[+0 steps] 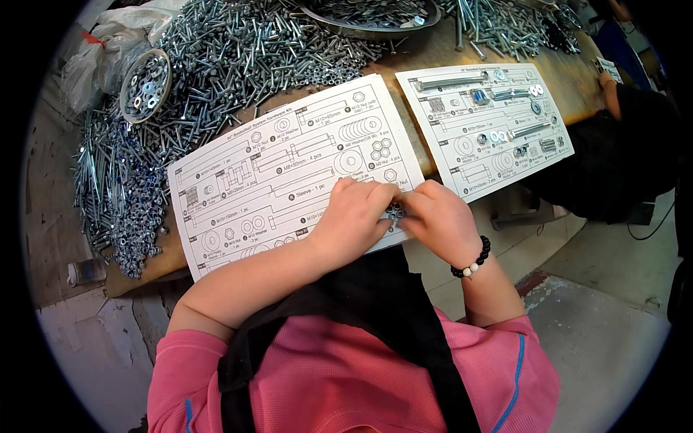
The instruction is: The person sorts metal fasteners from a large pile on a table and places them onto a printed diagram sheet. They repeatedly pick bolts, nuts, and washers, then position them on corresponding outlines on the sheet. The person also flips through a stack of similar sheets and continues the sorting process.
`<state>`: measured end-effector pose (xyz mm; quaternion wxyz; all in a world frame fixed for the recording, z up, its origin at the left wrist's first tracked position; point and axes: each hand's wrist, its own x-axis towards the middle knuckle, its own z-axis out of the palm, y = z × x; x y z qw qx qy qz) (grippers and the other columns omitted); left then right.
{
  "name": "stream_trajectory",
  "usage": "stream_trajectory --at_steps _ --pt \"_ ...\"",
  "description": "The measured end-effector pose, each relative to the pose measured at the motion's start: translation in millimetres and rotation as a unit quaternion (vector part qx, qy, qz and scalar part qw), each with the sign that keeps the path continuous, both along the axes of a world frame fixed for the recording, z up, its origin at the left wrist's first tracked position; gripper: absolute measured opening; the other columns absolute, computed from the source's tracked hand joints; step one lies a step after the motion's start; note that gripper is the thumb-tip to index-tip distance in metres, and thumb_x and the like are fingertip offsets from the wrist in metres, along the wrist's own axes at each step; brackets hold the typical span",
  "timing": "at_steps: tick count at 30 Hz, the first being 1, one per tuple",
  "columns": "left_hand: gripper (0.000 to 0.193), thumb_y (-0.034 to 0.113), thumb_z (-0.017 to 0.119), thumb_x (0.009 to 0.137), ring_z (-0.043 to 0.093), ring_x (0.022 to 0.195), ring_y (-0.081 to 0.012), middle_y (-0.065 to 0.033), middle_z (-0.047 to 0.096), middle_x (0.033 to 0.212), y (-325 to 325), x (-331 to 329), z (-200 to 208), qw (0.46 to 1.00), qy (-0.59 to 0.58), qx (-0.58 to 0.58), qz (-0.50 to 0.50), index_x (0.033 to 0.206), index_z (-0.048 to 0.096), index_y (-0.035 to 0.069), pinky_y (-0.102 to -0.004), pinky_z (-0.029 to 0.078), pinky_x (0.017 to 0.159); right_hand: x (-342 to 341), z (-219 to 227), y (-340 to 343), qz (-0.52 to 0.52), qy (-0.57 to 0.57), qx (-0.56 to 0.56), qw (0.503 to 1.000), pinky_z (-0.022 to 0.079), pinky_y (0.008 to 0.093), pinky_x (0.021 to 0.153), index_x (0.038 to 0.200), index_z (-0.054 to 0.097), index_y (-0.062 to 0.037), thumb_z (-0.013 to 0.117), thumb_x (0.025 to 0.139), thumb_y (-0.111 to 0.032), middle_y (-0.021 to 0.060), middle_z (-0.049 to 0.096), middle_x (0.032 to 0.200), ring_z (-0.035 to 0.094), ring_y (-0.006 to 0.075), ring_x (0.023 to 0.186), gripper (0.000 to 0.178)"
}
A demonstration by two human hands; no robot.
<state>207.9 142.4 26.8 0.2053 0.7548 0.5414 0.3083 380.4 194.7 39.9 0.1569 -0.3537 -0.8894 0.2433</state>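
Observation:
My left hand (354, 215) and my right hand (442, 225) meet over the lower right part of a printed hardware sheet (238, 155). A small cluster of metal nuts (394, 211) shows between them, close to the fingertips. Both hands have their fingers curled and drawn together; what they pinch, if anything, is hidden. Around my right wrist is a black bead bracelet (473, 263) with a few pale beads. To the right lies a second printed sheet (462, 162), with bolts, washers (535, 108) and other small hardware laid on its drawings.
A large heap of bolts (238, 50) covers the far left of the wooden table (426, 79), with nuts (137, 252) spilling along its left edge. There stand a bowl of washers (146, 86) and a wide metal pan (375, 30). Another person's hand (611, 94) is at the far right.

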Motion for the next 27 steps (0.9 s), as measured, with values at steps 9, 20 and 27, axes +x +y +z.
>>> stream_trajectory --at_steps 9,20,27 --pt "0.034 0.004 0.067 0.064 0.052 0.075 -0.0233 -0.0039 0.055 0.074 0 3 -1 1.000 -0.020 -0.001 -0.008 0.094 0.050 0.009 -0.0350 0.036 0.074 5 0 3 0.000 0.020 -0.008 1.000 0.045 0.0346 0.061 0.086 0.058 -0.0101 0.069 0.063 -0.010 0.0057 0.050 0.076 0.053 0.0246 0.073 0.025" --pt "0.035 0.004 0.068 0.063 0.053 0.075 -0.0235 -0.0042 0.055 0.075 2 5 -2 1.000 -0.017 -0.014 -0.008 0.093 0.050 0.008 -0.0349 0.038 0.074 7 -3 5 0.002 0.027 -0.006 1.000 0.045 0.0345 0.061 0.084 0.060 -0.0096 0.067 0.066 -0.009 0.0062 0.050 0.075 0.054 0.0245 0.072 0.020" --pt "0.035 0.004 0.071 0.064 0.054 0.081 -0.0223 -0.0068 0.055 0.083 -8 -30 24 0.996 -0.014 -0.051 0.065 0.094 0.052 0.007 -0.0339 0.041 0.078 18 4 13 -0.038 0.056 -0.016 0.998 0.045 0.0326 0.061 0.088 0.063 -0.0095 0.066 0.068 -0.005 0.0059 0.054 0.076 0.055 0.0240 0.071 0.020"
